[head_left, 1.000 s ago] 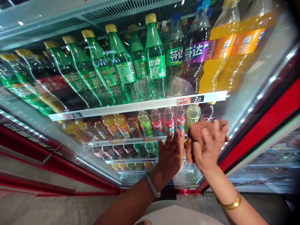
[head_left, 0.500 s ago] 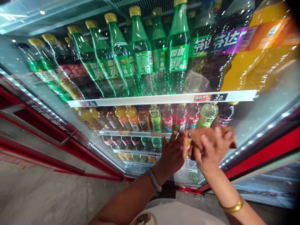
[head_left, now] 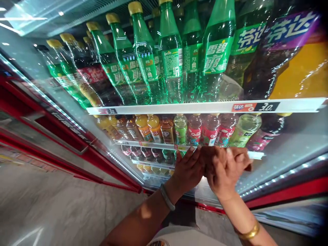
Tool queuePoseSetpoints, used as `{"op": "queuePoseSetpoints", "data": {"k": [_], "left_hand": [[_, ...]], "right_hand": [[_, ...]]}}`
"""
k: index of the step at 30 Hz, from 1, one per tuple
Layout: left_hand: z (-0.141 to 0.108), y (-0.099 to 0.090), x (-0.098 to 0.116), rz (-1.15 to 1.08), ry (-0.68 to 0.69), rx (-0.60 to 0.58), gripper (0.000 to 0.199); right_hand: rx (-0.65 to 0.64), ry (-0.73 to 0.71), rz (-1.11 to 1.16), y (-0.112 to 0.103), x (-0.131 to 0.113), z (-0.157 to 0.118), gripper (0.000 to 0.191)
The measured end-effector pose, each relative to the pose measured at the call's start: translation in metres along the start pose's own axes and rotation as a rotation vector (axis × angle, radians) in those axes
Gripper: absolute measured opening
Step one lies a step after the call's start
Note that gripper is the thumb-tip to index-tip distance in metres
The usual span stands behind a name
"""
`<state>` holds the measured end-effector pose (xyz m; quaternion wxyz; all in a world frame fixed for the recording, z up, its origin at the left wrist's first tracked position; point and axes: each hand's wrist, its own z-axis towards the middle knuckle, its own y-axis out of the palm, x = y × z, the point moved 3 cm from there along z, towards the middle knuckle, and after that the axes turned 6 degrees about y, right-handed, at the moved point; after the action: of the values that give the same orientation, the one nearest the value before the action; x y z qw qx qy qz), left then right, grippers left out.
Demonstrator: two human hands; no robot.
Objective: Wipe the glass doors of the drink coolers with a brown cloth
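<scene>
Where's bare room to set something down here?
Bare floor lies between the red cabinet frame on the left and the left forearm. It's crowded on the upper shelf and the one beneath: bottles stand side by side. Space behind them is hidden.

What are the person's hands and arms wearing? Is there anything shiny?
Above the left hand, the wrist has a plain, smooth grey band. Above the right hand there's a rounded gold bracelet, and that's the shiny one! I see no gloves on the hands and no sleeves on the forearms.
</scene>
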<state>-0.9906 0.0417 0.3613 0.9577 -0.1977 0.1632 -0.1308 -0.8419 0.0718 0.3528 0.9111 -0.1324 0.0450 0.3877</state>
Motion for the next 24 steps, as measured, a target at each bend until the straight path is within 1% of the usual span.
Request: {"op": "queuePoseSetpoints", "data": {"k": [2, 4, 5, 7, 8, 10, 12, 14, 15, 17, 18, 19, 21, 23, 24], "left_hand": [[-0.004, -0.001, -0.004, -0.004, 0.019, 0.003, 0.048], [-0.009, -0.001, -0.007, 0.017, 0.034, -0.028, 0.052], [-0.012, -0.002, -0.01, 0.031, 0.039, -0.05, 0.055], [-0.016, -0.003, -0.017, 0.048, 0.04, -0.09, 0.059], [-0.018, -0.005, -0.022, 0.052, 0.033, -0.098, 0.059], [-0.025, -0.012, -0.038, 0.061, 0.012, -0.094, 0.061], [-0.034, -0.02, -0.056, 0.069, 0.008, -0.088, 0.065], [-0.046, -0.029, -0.077, 0.07, 0.014, -0.1, 0.067], [-0.053, -0.033, -0.086, 0.064, 0.021, -0.11, 0.066], [-0.066, -0.039, -0.102, 0.049, 0.032, -0.119, 0.063], [-0.071, -0.042, -0.107, 0.039, 0.04, -0.116, 0.062], [-0.075, -0.044, -0.112, 0.027, 0.054, -0.113, 0.061], [-0.081, -0.048, -0.118, -0.002, 0.077, -0.093, 0.062], [-0.085, -0.051, -0.125, -0.024, 0.056, -0.06, 0.063], [-0.087, -0.053, -0.129, -0.032, 0.031, -0.042, 0.063]], "right_hand": [[-0.097, -0.016, 0.005, 0.006, -0.001, -0.027, 0.091], [-0.163, 0.008, -0.009, 0.003, 0.007, -0.046, 0.093], [-0.164, 0.026, -0.024, 0.001, 0.01, -0.048, 0.093], [-0.102, 0.079, -0.052, -0.001, 0.007, -0.037, 0.091], [-0.05, 0.116, -0.065, 0.002, -0.001, -0.027, 0.09], [0.045, 0.182, -0.082, 0.015, -0.028, -0.01, 0.088], [0.07, 0.2, -0.086, 0.037, -0.061, -0.009, 0.088], [-0.006, 0.156, -0.087, 0.06, -0.088, -0.026, 0.093], [-0.06, 0.119, -0.09, 0.069, -0.097, -0.04, 0.094], [-0.148, 0.071, -0.106, 0.078, -0.103, -0.063, 0.095], [-0.158, 0.081, -0.116, 0.078, -0.103, -0.068, 0.094], [-0.143, 0.114, -0.127, 0.076, -0.102, -0.068, 0.092], [-0.046, 0.221, -0.148, 0.074, -0.105, -0.052, 0.087], [0.08, 0.296, -0.161, 0.08, -0.121, -0.029, 0.083], [0.112, 0.299, -0.163, 0.088, -0.133, -0.022, 0.083]]}}
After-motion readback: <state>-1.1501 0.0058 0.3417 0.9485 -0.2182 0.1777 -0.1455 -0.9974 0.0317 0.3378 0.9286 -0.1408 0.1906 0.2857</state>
